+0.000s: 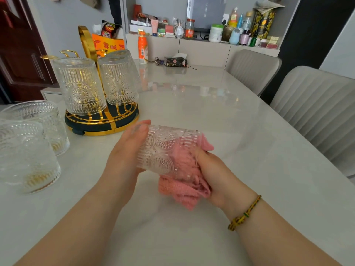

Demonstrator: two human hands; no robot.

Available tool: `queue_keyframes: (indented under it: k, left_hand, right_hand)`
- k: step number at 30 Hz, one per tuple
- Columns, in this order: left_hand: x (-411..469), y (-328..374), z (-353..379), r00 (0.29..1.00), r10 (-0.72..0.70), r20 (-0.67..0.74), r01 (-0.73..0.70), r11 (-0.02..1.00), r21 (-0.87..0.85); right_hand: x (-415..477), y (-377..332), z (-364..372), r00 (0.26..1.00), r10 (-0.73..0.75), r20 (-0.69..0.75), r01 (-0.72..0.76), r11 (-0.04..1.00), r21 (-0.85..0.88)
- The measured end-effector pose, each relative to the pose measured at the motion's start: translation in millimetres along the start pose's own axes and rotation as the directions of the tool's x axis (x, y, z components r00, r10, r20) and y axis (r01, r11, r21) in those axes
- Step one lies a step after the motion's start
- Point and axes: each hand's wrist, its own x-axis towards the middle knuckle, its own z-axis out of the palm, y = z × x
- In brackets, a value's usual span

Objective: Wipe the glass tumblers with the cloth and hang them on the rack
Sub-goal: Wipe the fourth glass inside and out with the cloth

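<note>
Left hand cups tumbler sideways as brace; right hand grips cloth stuffed inside for wiping; rack near tabletop's left edge.

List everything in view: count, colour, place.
Glossy white table: one, white, underneath.
Gold wire rack: one, gold, dark base, left.
Hung glass tumblers: two, clear, inverted on the rack.
Waiting glass tumblers: two, clear, table's left edge.
Embossed clear glass tumbler: one, clear, held sideways, centre.
Pink knitted cloth: one, pink, pushed into that tumbler.
Orange plastic bottle: one, orange, table's far side.
Grey ribbed chairs: two, grey, right.
Shelf clutter: many, mixed, background.
Left hand: holds the tumbler.
Right hand: grips the cloth.
</note>
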Motion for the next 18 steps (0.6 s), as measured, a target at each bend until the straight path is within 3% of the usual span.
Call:
queue_keyframes:
  k: [2,4,5,7,8,9,12,14,16,18]
  left_hand:
    - [0,0,-3,0.992,-0.086,0.088,0.09,0.995,-0.039]
    - [0,1,-6,0.959,-0.184,0.216,0.192,0.981,-0.018]
    - [0,2,-7,0.93,-0.246,0.274,0.253,0.967,0.01]
    - [-1,1,-9,0.874,-0.364,0.321,0.369,0.928,0.05]
    - [-1,0,-9,0.86,-0.402,0.315,0.401,0.913,0.069]
    - [0,-3,-9,0.859,-0.421,0.29,0.413,0.906,0.093]
    - [-1,-6,-3,0.905,-0.386,0.18,0.373,0.922,0.101]
    - [-1,-5,0,0.952,-0.291,0.099,0.289,0.957,0.04]
    - [-2,-3,2,0.986,-0.155,0.055,0.157,0.987,-0.027]
    - [-1,-1,1,0.999,-0.024,0.036,0.026,0.997,-0.068]
  right_hand:
    - [-1,-1,-1,0.984,-0.143,-0.11,0.13,0.984,-0.119]
    - [-4,-7,-4,0.88,-0.445,-0.168,0.352,0.847,-0.399]
    - [-6,-10,-6,0.804,-0.585,-0.105,0.448,0.713,-0.54]
    - [-12,-13,-9,0.699,-0.705,0.12,0.557,0.431,-0.71]
    - [-14,-13,-9,0.672,-0.717,0.189,0.578,0.347,-0.739]
    - [-14,-13,-10,0.664,-0.718,0.208,0.585,0.326,-0.743]
    - [-11,-12,-11,0.668,-0.729,0.145,0.584,0.395,-0.709]
    - [-8,-11,-10,0.726,-0.687,0.031,0.529,0.529,-0.663]
    - [-4,-9,-7,0.843,-0.532,-0.072,0.427,0.745,-0.512]
    - [-1,-7,-4,0.959,-0.274,-0.073,0.249,0.936,-0.248]
